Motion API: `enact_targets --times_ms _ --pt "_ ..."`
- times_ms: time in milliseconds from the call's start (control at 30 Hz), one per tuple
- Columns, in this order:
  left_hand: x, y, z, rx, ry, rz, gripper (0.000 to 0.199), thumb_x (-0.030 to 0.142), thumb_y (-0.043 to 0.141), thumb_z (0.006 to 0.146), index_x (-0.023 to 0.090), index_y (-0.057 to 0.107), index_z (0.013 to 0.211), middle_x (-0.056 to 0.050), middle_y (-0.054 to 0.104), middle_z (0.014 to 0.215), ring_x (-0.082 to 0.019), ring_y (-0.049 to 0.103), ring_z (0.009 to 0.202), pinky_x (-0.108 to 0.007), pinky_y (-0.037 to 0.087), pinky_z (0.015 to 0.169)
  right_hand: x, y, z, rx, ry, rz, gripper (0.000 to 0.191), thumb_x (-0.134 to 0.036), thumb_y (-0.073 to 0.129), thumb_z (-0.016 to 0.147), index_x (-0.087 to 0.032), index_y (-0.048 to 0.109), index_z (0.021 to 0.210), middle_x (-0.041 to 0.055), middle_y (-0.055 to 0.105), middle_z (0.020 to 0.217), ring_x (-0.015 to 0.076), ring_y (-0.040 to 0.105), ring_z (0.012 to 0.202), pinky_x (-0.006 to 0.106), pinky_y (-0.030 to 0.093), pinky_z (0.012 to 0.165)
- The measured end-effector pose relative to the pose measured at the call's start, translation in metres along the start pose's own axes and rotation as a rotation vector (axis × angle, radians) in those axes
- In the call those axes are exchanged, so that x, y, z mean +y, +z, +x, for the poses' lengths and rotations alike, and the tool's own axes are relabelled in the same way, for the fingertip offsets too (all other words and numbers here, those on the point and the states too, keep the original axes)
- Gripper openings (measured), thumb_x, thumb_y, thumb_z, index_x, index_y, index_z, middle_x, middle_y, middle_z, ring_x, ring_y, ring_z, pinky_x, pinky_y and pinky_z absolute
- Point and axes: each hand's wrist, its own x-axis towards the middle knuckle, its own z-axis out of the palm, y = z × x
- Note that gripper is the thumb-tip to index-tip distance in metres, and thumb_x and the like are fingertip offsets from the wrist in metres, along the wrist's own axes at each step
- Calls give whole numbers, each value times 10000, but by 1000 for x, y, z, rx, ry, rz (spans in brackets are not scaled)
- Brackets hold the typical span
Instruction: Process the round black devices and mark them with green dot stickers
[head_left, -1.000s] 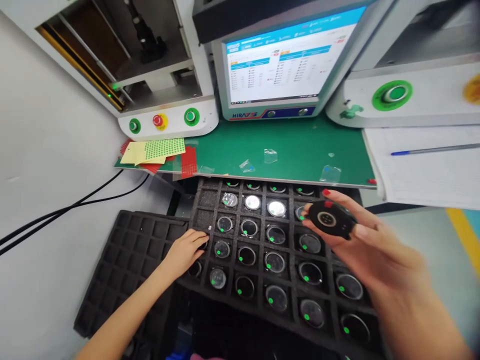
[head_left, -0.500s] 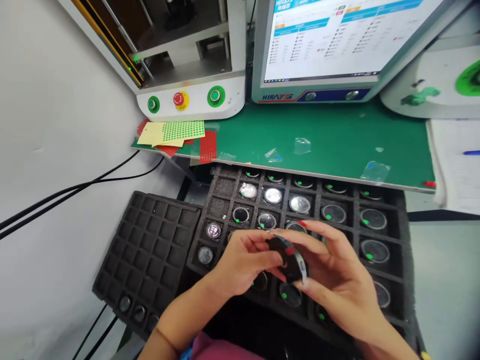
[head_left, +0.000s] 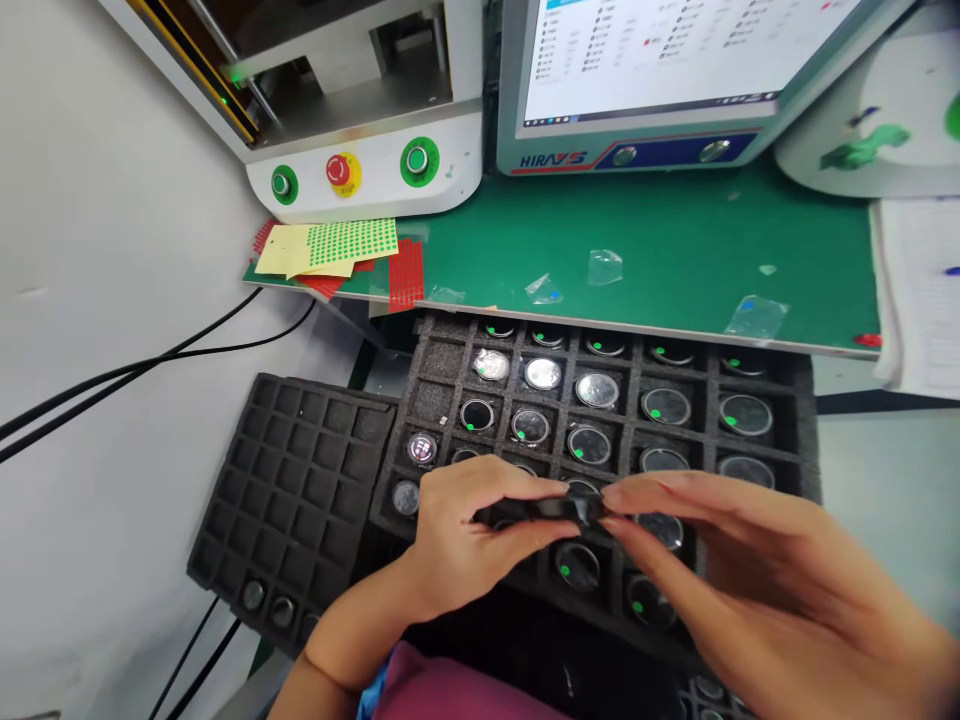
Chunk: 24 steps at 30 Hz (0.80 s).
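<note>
Over the foam tray (head_left: 806, 430), a black smartwatch body (head_left: 556, 508) is held nearly edge-on between both hands. My left hand (head_left: 461, 530) pinches its left part, with thumb below and fingers above. At its right end, the thumb and fingertips of my right hand (head_left: 720, 545) are closed on the edge. Its faces are mostly hidden from view. Round watch bodies lie in the tray's compartments around my hands, such as a watch body (head_left: 577, 567) with a green dot sticker just below.
Left of the tray is a second black foam tray (head_left: 289, 470) with a few round pieces at its lower end. Beyond the green bench edge stand a press machine (head_left: 367, 170) and a monitor (head_left: 637, 150). Sheets of green dot stickers (head_left: 352, 242) and clear film scraps (head_left: 605, 267) lie there.
The watch body has turned from a tilted view to nearly edge-on. My right hand has shifted right and now pinches its end with the fingertips. The camera view has dipped slightly.
</note>
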Motion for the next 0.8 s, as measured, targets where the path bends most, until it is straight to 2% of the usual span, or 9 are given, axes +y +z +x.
enact_targets --times_ms 100,200,267,333,467,567,667,800 --pt "-1 -5 1 -49 119 68 234 135 777 757 96 659 956 -45 707 857 -114 658 756 -221 528 694 -1 -9 5 -69 -51 -109 215 -145 659 876 -195 607 1078 -20 656 911 54 641 798 128 512 870" --pt "-1 -7 2 -88 159 84 235 146 766 773 90 648 968 -50 705 861 -114 649 743 -220 529 669 1 -16 16 -243 -184 -136 103 -198 588 936 -189 558 1034 -14 627 874 45 634 777 101 515 799" --pt "-2 -7 2 -97 165 75 232 154 766 774 86 649 962 -53 705 857 -113 648 734 -217 528 659 3 -17 21 -350 -200 -69 117 -168 549 950 -187 517 1061 2 603 886 51 630 829 106 521 791" --pt "-2 -6 1 -95 161 67 230 164 770 773 88 652 955 -51 704 847 -111 648 723 -211 523 648 6 -16 21 -393 -187 6 169 -113 535 937 -187 497 1084 13 581 892 61 619 862 122 529 778" --pt "-3 -6 1 -83 156 56 234 150 778 760 89 650 946 -47 701 837 -109 646 719 -209 519 650 10 -11 9 -226 -132 23 338 -83 645 857 -162 531 1165 20 616 942 77 637 874 147 544 853" --pt "-3 -5 3 -69 156 44 239 133 783 749 91 645 939 -50 703 840 -115 653 726 -213 525 658 11 -7 2 -125 -178 -34 386 -15 674 806 -114 568 1164 17 655 956 58 643 875 123 518 928" --pt "-5 -5 4 -70 134 48 230 125 779 753 101 643 937 -46 705 849 -117 659 739 -218 529 672 11 -6 3 -91 -245 -84 311 10 691 784 -121 598 1051 9 669 906 50 636 832 115 531 879" --pt "-5 -4 3 -74 111 47 236 107 784 738 111 651 933 -36 710 857 -112 667 744 -208 533 684 8 -10 14 -155 -243 -58 282 5 664 811 -129 579 1045 19 646 891 54 633 809 135 554 790"
